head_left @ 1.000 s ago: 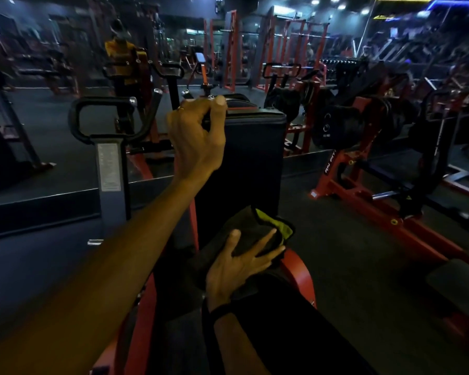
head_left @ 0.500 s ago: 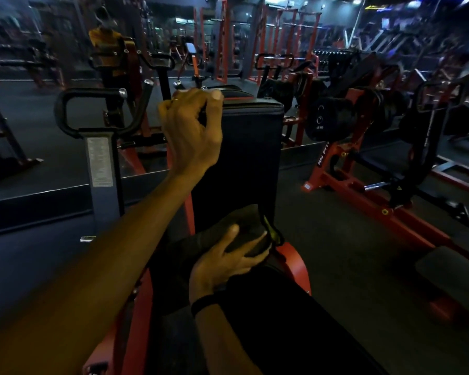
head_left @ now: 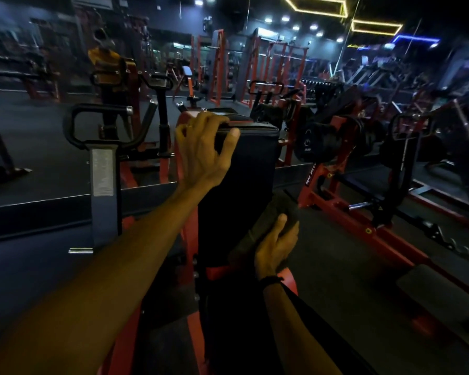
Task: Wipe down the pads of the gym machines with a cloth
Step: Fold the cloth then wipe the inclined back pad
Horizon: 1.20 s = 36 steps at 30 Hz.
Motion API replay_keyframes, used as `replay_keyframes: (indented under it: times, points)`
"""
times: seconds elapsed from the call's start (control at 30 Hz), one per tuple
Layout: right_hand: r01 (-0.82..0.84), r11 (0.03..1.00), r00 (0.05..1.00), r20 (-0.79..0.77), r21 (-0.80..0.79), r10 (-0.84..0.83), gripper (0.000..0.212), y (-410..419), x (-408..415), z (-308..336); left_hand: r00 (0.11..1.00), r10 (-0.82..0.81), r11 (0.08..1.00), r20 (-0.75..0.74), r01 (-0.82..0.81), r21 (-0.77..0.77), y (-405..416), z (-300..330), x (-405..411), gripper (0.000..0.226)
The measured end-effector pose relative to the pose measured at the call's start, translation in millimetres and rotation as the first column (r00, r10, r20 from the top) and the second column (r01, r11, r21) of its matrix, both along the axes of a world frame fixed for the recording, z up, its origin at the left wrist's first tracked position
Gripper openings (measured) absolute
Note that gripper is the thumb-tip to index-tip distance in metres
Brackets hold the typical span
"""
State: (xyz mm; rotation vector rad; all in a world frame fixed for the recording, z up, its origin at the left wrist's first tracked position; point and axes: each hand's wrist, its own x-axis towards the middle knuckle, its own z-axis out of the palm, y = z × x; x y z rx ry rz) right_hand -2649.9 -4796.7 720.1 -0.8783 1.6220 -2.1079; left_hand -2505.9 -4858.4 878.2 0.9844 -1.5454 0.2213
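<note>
A tall black upright pad [head_left: 244, 169] of a red-framed machine stands straight ahead. My left hand [head_left: 203, 147] grips its top left corner, fingers curled over the top edge and thumb on the front face. My right hand [head_left: 275, 246] holds a dark cloth [head_left: 271, 217] at the pad's lower right edge, thumb on top of the cloth and fingers under it. Below, the black seat pad [head_left: 241, 334] runs toward me, partly hidden by my right forearm.
A black handle loop on a grey post [head_left: 102, 180] stands left of the pad. A red plate-loaded machine [head_left: 349, 169] fills the right side, with a dark floor pad [head_left: 439, 280] at lower right. Red racks and other machines crowd the background.
My right hand slid the cloth from the pad's lower middle to its right edge, and its flat fingers closed around the cloth. The left hand kept its grip on the pad's top.
</note>
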Motion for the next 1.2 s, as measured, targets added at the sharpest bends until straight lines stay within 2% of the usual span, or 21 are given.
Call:
replay_keyframes:
  times: [0.07,0.2,0.3,0.37,0.4,0.43,0.47,0.5,0.53,0.57,0.6,0.63,0.73,0.87,1.03,1.07,1.2]
  points:
    - [0.014,0.994,0.999,-0.049,-0.111,-0.020,0.047,13,-7,11,0.998,0.031,0.996,0.061,-0.035,0.076,13,-21,0,0.066]
    - [-0.033,0.983,0.995,-0.096,-0.183,0.016,0.038,48,-31,28,0.998,-0.029,0.993,0.058,0.023,0.115,73,-81,-14,0.073]
    - [-0.093,0.980,0.980,-0.188,-0.178,0.058,0.043,78,-52,37,0.999,-0.045,0.972,0.017,0.040,0.230,108,-122,-20,0.069]
    - [-0.145,0.984,0.929,-0.357,-0.107,0.099,0.043,95,-67,43,0.998,-0.024,0.937,-0.054,0.042,0.347,126,-147,-22,0.064]
    - [-0.166,0.986,0.854,-0.501,-0.006,0.141,0.044,103,-72,42,0.994,0.006,0.909,-0.105,0.038,0.416,135,-159,-22,0.063]
    - [-0.151,0.974,0.727,-0.650,0.166,0.224,0.051,108,-74,36,0.988,0.045,0.872,-0.150,0.034,0.489,143,-171,-23,0.063]
    - [-0.079,0.920,0.562,-0.745,0.385,0.360,0.061,112,-72,22,0.979,0.090,0.824,-0.182,0.029,0.566,150,-182,-23,0.065]
    - [0.017,0.798,0.382,-0.742,0.602,0.552,0.071,116,-68,4,0.970,0.143,0.772,-0.196,0.015,0.636,160,-194,-24,0.070]
    - [0.123,0.632,0.252,-0.640,0.765,0.726,0.079,119,-64,-18,0.966,0.164,0.717,-0.201,0.023,0.696,167,-205,-25,0.076]
    - [0.194,0.490,0.177,-0.522,0.850,0.835,0.084,123,-61,-38,0.965,0.178,0.669,-0.192,0.025,0.743,174,-214,-28,0.081]
    - [0.223,0.419,0.129,-0.452,0.880,0.882,0.085,126,-62,-52,0.966,0.191,0.628,-0.174,0.016,0.778,185,-223,-34,0.086]
    - [0.217,0.408,0.114,-0.438,0.887,0.892,0.083,125,-65,-60,0.966,0.193,0.592,-0.170,0.023,0.806,194,-230,-41,0.089]
    - [0.184,0.465,0.063,-0.483,0.866,0.873,0.075,126,-77,-57,0.978,0.176,0.522,-0.113,0.005,0.853,219,-243,-67,0.091]
    - [0.128,0.432,0.017,-0.438,0.893,0.899,0.074,140,-90,-54,0.965,0.258,0.566,-0.052,-0.107,0.817,229,-246,-78,0.088]
    - [0.113,0.414,-0.025,-0.414,0.903,0.910,0.077,145,-107,-52,0.951,0.307,0.526,-0.017,-0.154,0.837,238,-250,-79,0.087]
    - [0.108,0.402,-0.015,-0.403,0.909,0.915,0.079,135,-106,-53,0.944,0.329,0.525,-0.019,-0.166,0.835,237,-252,-79,0.086]
    - [0.004,0.419,0.133,-0.416,0.908,0.900,0.080,68,-92,-62,0.926,0.367,0.544,-0.090,-0.135,0.828,232,-252,-77,0.087]
